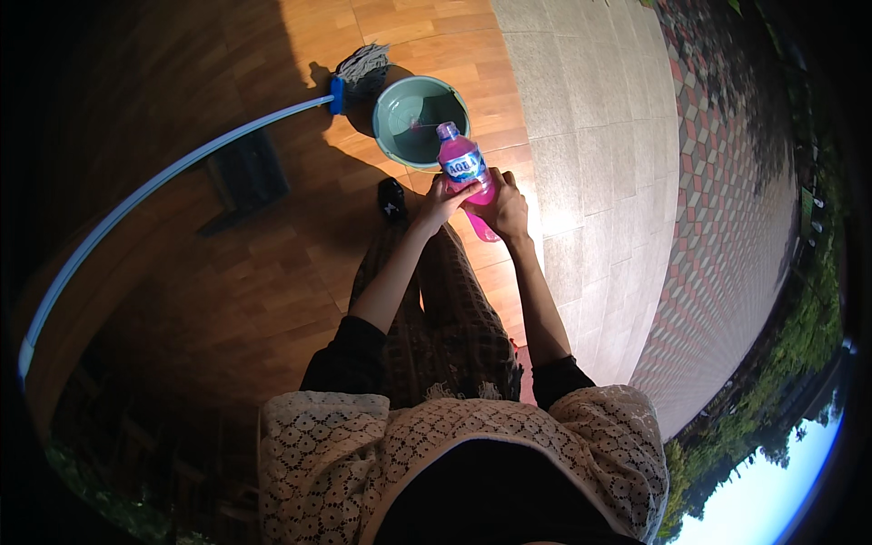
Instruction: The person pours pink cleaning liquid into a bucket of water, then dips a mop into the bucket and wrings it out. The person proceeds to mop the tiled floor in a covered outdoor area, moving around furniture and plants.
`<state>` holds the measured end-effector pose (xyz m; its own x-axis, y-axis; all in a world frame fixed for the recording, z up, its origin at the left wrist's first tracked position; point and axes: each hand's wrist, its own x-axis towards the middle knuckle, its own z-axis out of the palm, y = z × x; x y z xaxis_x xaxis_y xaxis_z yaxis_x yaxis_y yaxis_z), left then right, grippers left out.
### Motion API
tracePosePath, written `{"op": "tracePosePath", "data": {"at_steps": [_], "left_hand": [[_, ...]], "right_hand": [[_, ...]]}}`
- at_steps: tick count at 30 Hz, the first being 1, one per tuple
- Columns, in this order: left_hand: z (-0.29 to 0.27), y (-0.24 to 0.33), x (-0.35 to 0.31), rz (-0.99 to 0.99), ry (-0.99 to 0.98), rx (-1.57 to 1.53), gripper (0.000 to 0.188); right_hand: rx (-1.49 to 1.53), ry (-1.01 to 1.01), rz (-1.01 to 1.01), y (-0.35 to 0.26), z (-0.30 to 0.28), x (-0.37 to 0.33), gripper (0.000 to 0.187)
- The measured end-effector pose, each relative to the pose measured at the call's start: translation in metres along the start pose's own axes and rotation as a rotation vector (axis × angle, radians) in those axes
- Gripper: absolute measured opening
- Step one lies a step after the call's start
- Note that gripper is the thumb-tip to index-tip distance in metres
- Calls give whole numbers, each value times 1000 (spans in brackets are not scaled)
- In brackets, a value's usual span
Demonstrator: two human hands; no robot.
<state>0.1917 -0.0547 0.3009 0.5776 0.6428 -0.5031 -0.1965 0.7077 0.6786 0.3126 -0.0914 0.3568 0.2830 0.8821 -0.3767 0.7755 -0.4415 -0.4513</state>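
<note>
Clock face centred on item 5, 12 at upper edge of view.

1. Floor (282, 272), glossy, orange-brown, wood-patterned: 6 round to 12 o'clock.
2. Paving strip (599, 118), pale grey rectangular tiles: at 3.
3. Mop (365, 69), grey string head, blue clamp, long light-blue tubular handle: head at 10 to 11, handle running out to 8.
4. Bucket (389, 123), round, grey-green, apparently plastic: at 11.
5. Bottle (465, 165), clear plastic, blue label, bright pink liquid inside: between both hands, neck tilted toward 11, overlapping the bucket rim in view; contact or gap not determinable. Probably moderately heavy from the liquid; thin-walled, soft, liable to buckle and surge under a hard squeeze; slippery if wet, unlikely to shatter. Best hold: lower body beneath the label, one hand each side, neck left free.
6. Left hand (441, 202), bare: at 7, closed on the bottle's lower side, thumb across the front.
7. Right hand (505, 207), bare: at 4 to 5, wrapped around the opposite side of the lower body.
</note>
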Motion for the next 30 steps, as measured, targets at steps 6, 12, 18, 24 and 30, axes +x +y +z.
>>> {"op": "tracePosePath", "data": {"at_steps": [6,12,18,24,30], "left_hand": [[1,9,-1,111,7,-1,37],[9,11,4,301,10,132,44],[24,32,-10,333,93,391,46],[35,62,-24,496,-40,604,51],[25,66,-30,507,-26,803,58]], "right_hand": [[40,17,-12,-9,-1,2,63],[147,34,-72,-5,2,-1,63],[216,131,-254,-4,-14,-21,72],[552,135,-156,32,-72,-31,44],[472,440,-532,-43,-106,-17,40]]}}
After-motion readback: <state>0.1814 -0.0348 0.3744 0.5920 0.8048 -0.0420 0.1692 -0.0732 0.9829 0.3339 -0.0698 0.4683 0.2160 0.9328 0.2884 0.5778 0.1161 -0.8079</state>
